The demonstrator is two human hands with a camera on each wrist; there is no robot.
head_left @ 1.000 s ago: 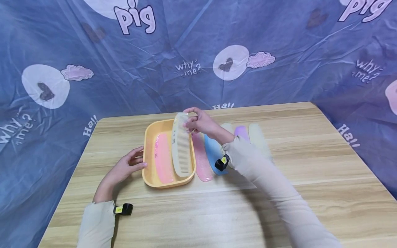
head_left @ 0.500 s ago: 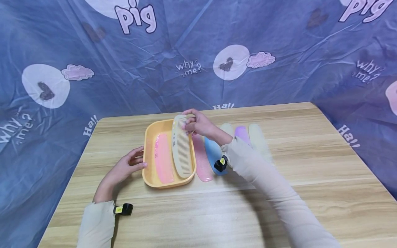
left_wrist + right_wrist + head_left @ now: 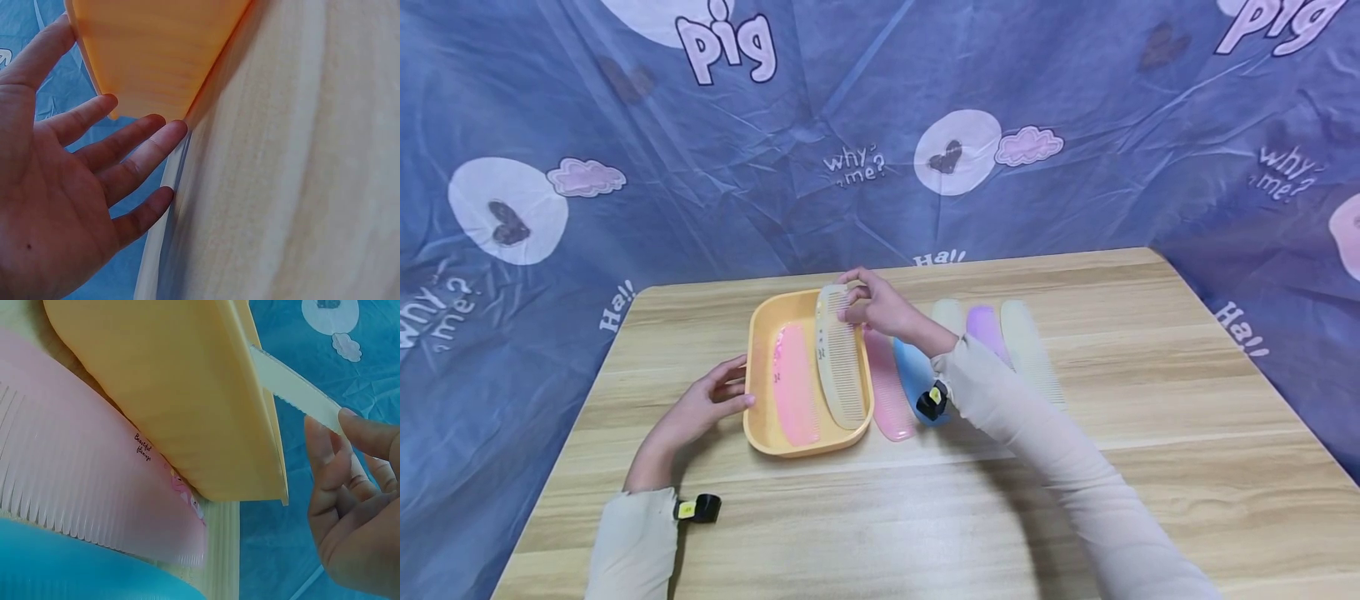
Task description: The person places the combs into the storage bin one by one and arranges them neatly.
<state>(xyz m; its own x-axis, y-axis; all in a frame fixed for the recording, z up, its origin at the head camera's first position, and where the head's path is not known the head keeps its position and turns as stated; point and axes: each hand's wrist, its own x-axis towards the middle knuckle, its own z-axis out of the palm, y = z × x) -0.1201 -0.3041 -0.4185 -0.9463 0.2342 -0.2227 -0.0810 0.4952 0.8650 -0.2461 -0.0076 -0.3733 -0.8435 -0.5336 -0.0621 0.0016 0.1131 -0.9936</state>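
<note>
The right hand (image 3: pixel 887 307) pinches the upper end of a cream comb (image 3: pixel 841 367) between thumb and fingers; the comb's lower part lies inside the yellow tray (image 3: pixel 760 433). In the right wrist view the comb (image 3: pixel 300 390) sticks out past the rim of the tray (image 3: pixel 162 381), gripped by the right hand (image 3: pixel 356 506). A pink comb (image 3: pixel 796 383) lies in the tray's left half. With fingers spread, the left hand (image 3: pixel 706 404) touches the tray's left side; the left wrist view shows the fingertips of this hand (image 3: pixel 81 169) against the tray wall (image 3: pixel 156 56).
Right of the tray lie a second pink comb (image 3: pixel 891 400), a blue comb (image 3: pixel 912 367), a purple comb (image 3: pixel 987 329) and pale combs, one of them (image 3: pixel 1028 342) at the far right of the row. A blue printed cloth (image 3: pixel 775 200) hangs behind the wooden table (image 3: pixel 850 533).
The right hand has lowered the upper end of the cream comb toward the tray, moving slightly toward the wearer. The left hand and the tray have stayed put.
</note>
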